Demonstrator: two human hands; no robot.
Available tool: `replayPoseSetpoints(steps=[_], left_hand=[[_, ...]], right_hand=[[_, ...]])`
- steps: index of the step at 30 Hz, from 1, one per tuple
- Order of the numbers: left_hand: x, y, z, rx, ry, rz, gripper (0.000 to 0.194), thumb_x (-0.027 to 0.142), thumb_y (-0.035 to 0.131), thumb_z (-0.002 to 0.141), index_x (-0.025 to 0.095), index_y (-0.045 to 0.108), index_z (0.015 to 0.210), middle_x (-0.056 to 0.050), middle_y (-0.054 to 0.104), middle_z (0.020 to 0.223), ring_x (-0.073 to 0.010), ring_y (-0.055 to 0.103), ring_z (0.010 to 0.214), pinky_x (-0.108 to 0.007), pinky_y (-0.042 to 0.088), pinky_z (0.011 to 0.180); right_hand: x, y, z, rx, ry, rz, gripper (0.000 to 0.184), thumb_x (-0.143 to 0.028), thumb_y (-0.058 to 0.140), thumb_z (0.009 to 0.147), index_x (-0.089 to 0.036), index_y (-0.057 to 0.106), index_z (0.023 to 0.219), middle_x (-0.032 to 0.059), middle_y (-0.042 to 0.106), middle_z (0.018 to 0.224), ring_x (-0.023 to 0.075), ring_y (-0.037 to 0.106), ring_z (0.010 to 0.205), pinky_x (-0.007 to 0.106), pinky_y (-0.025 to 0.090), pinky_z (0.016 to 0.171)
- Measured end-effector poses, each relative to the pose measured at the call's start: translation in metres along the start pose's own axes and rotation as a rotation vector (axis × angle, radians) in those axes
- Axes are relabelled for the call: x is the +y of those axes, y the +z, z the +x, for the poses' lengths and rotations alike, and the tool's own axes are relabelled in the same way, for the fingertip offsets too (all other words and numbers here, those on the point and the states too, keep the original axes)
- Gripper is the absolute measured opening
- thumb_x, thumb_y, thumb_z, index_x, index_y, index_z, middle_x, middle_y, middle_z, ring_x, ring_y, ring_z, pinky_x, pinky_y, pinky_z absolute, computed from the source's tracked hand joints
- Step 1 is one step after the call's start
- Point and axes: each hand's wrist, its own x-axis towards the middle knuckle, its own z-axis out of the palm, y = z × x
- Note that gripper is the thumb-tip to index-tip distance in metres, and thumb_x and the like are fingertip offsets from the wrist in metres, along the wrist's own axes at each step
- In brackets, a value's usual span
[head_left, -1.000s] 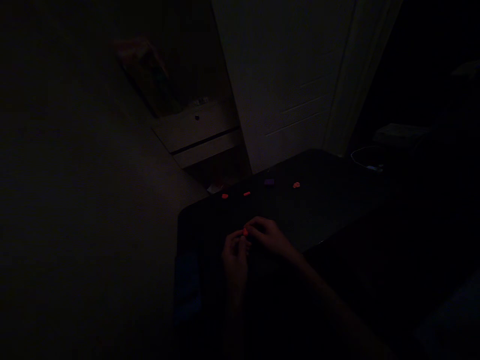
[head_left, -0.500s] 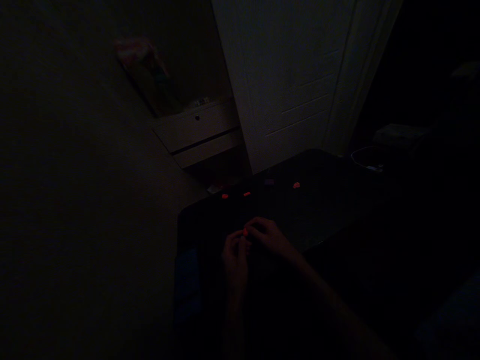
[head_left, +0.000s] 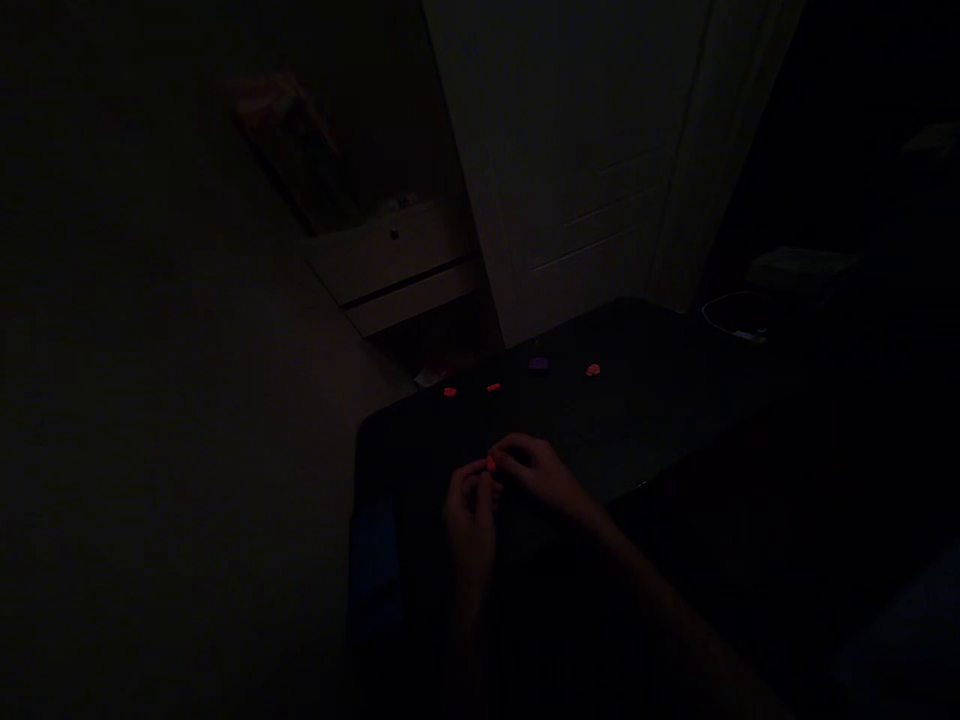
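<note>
In dim light, a small bright red-orange piece is pinched between the fingertips of both hands above a dark table. My left hand grips it from the lower left, fingers curled and thumb raised. From the right, my right hand closes its thumb and forefinger on the same piece. Its exact kind is too dark and small to make out. Beyond the hands lie a red-orange lump, a short red-orange bar, a dark purple block and a roundish orange-red piece.
A dark blue flat object lies at the table's left edge. A thin white cable curls at the far right. Behind the table stand a white door and a drawer unit; a pale wall rises on the left.
Both hands stay nearly still around the small red-orange piece. The picture has grown slightly darker on the door and wall.
</note>
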Motion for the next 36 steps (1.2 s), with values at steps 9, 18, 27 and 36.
replayPoseSetpoints(steps=[9, 18, 27, 36], left_hand=[[0.0027, -0.0002, -0.0008, -0.002, 0.005, 0.008, 0.030, 0.041, 0.066, 0.086, 0.016, 0.068, 0.103, -0.004, 0.068, 0.076, -0.0149, 0.064, 0.068, -0.024, 0.050, 0.060], [0.0019, -0.0006, -0.0008, -0.012, -0.001, 0.002, 0.029, 0.040, 0.065, 0.087, 0.016, 0.067, 0.104, -0.004, 0.068, 0.078, -0.0146, 0.064, 0.068, -0.024, 0.050, 0.061], [0.0010, -0.0007, -0.0013, -0.003, 0.000, 0.018, 0.029, 0.041, 0.065, 0.088, 0.017, 0.068, 0.105, -0.004, 0.068, 0.078, -0.0153, 0.065, 0.070, -0.025, 0.050, 0.062], [0.0009, -0.0006, -0.0005, -0.004, -0.004, 0.016, 0.029, 0.041, 0.065, 0.087, 0.017, 0.068, 0.104, -0.004, 0.068, 0.078, -0.0153, 0.065, 0.070, -0.024, 0.050, 0.062]], right_hand=[[0.0010, 0.0000, -0.0001, 0.007, 0.009, 0.006, 0.013, -0.027, 0.063, 0.092, -0.019, 0.073, 0.091, 0.0037, 0.076, 0.091, 0.0185, 0.069, 0.087, 0.029, 0.051, 0.081], [-0.0015, 0.0000, -0.0005, 0.000, 0.015, 0.009, 0.014, -0.027, 0.062, 0.093, -0.018, 0.072, 0.090, 0.0036, 0.075, 0.090, 0.0181, 0.069, 0.086, 0.028, 0.050, 0.080], [-0.0021, 0.0002, -0.0006, 0.013, 0.005, -0.017, 0.014, -0.026, 0.062, 0.092, -0.019, 0.073, 0.089, 0.0032, 0.075, 0.091, 0.0185, 0.069, 0.087, 0.029, 0.050, 0.082], [-0.0032, 0.0004, -0.0009, 0.005, 0.013, 0.007, 0.013, -0.026, 0.063, 0.092, -0.019, 0.073, 0.089, 0.0034, 0.075, 0.090, 0.0185, 0.069, 0.087, 0.029, 0.050, 0.081]])
